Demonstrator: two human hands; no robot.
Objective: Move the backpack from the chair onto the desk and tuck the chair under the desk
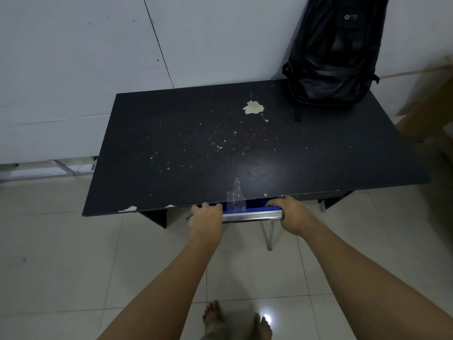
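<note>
A black backpack [334,50] stands upright on the far right corner of the dark desk [196,148], leaning against the white wall. The chair [252,214], blue with a chrome frame, is almost wholly under the desk; only its top rail and one metal leg show at the desk's front edge. My left hand [207,220] grips the left end of the rail. My right hand [295,214] grips the right end.
The desktop is scratched, with a pale patch and a strip of clear tape at its front edge. Pale tiled floor [73,266] lies below, with my bare feet at the bottom. A cardboard box [431,114] stands at the right. A metal rail runs along the wall at left.
</note>
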